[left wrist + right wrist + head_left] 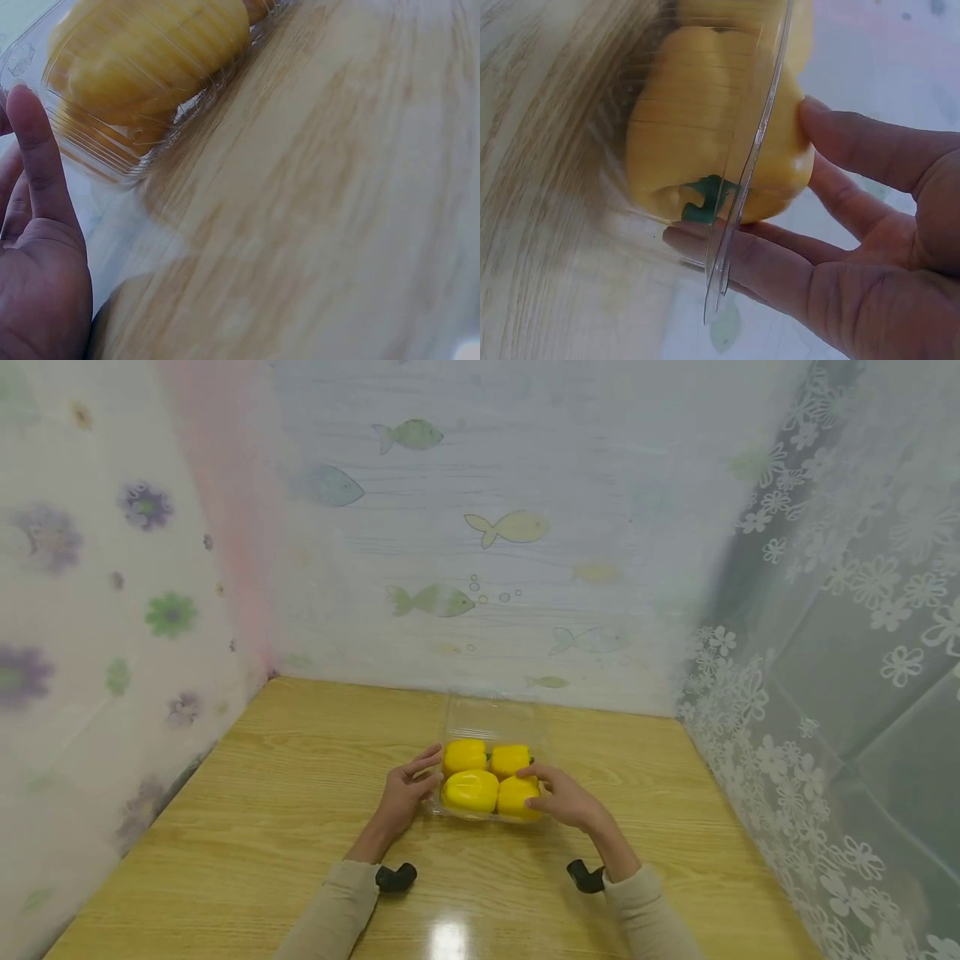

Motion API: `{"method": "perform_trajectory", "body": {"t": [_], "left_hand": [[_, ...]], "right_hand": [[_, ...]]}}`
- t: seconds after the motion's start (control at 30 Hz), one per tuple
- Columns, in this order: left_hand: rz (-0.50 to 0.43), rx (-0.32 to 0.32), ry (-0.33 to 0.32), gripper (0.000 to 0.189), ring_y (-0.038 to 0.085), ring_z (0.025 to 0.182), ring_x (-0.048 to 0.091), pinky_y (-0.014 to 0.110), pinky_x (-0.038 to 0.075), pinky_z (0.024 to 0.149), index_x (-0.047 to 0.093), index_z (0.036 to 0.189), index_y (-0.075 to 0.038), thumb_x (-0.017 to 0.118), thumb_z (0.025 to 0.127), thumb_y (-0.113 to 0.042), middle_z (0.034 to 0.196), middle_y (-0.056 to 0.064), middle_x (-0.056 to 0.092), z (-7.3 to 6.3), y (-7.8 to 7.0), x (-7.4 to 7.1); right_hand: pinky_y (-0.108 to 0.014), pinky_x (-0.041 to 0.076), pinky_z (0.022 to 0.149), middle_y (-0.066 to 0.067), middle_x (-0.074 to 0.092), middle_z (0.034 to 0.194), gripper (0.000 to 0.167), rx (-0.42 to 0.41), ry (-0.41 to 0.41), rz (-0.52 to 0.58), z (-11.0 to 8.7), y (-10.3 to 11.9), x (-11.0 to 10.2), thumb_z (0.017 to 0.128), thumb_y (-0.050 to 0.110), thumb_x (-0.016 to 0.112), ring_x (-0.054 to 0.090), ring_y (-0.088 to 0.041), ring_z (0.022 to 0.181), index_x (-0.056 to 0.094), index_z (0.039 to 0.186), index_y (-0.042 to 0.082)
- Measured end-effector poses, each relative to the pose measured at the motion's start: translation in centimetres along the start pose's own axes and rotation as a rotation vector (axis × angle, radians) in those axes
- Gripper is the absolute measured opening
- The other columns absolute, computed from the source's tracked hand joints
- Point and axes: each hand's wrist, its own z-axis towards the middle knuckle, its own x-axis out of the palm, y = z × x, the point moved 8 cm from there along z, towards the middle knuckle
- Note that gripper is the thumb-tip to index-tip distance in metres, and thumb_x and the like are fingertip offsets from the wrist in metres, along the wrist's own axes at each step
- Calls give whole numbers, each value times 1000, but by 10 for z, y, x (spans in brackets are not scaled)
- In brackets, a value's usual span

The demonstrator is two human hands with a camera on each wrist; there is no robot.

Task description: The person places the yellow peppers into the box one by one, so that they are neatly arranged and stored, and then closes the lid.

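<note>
A clear plastic clamshell box sits on the table with its lid raised behind it. Several yellow bell peppers fill it in two rows. My right hand holds the near-right bell pepper, thumb on its top and fingers down by its green stem, inside the box wall. At the box's left side is my left hand, fingers extended, one fingertip right at the rim in the left wrist view. Beside that hand lies the near-left bell pepper; two others, including the far-left bell pepper, sit behind.
The wood-grain table extends around the box. A fish-print curtain hangs behind its far edge, with a flowered sheet on the left and a white-flower curtain on the right. A black wrist mount sticks out from each sleeve.
</note>
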Motion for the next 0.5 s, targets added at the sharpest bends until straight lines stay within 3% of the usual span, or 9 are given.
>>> {"method": "perform_trajectory", "body": {"t": [0.27,0.5], "left_hand": [[20,1,0,45,6,108,65,15,49,63,56,138,12,68,96,-3,160,15,41,1,2,-1],[29,13,4,45,6,107,65,15,49,63,55,137,13,67,97,-2,159,18,40,1,1,0]], "right_hand": [[-65,27,116,-28,46,151,46,-31,-26,-20,-2,4,0,99,2,61,31,-50,145,52,144,-6],[-61,27,118,-26,41,156,52,-3,-45,1,-5,0,1,100,2,60,32,-46,147,46,149,-6]]}}
